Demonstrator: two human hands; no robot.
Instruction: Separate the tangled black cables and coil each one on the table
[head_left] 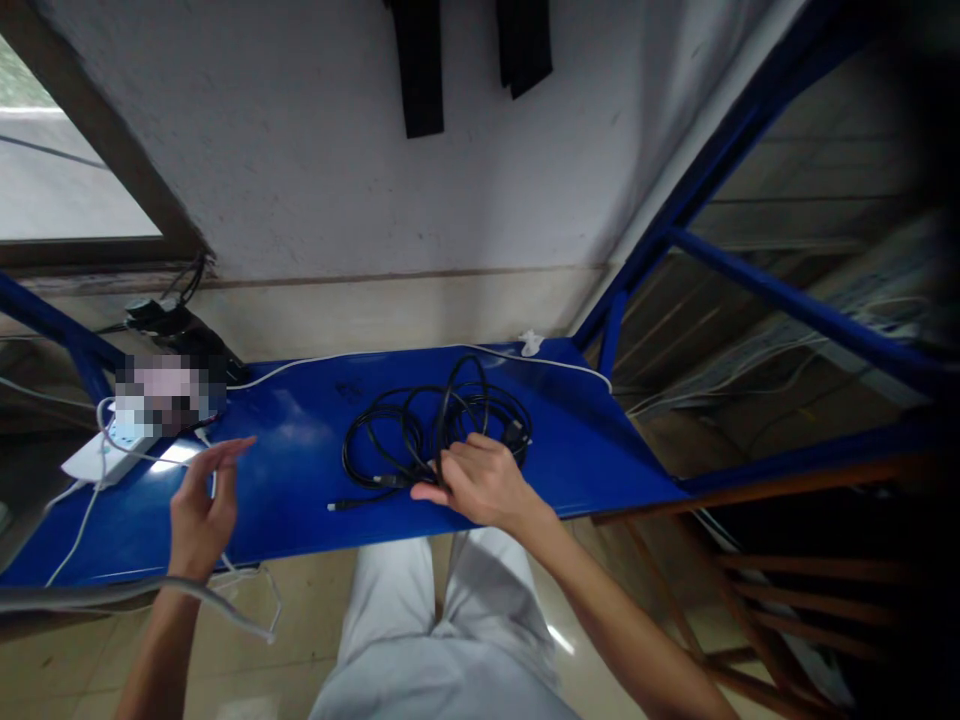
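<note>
Black cables (375, 482) lie in loose coils on the blue tabletop (292, 470), with connector ends at the front left and the right of the pile. My right hand (484, 480) is closed around a strand near the middle, its thumb pointing left. One loop rises above the rest beside my knuckles. Away to the left, my left hand (204, 510) hovers over the front of the table, fingers stretched out and nothing held. It is nearest to a thin white cord, which passes behind it.
A white power strip (101, 458) stands at the left end, near a black object (180, 335) and a blurred patch. White cord (330, 357) runs along the back edge past a crumpled white scrap (531, 343). Blue frame bars (615, 330) rise at the right, above a wooden chair (795, 600).
</note>
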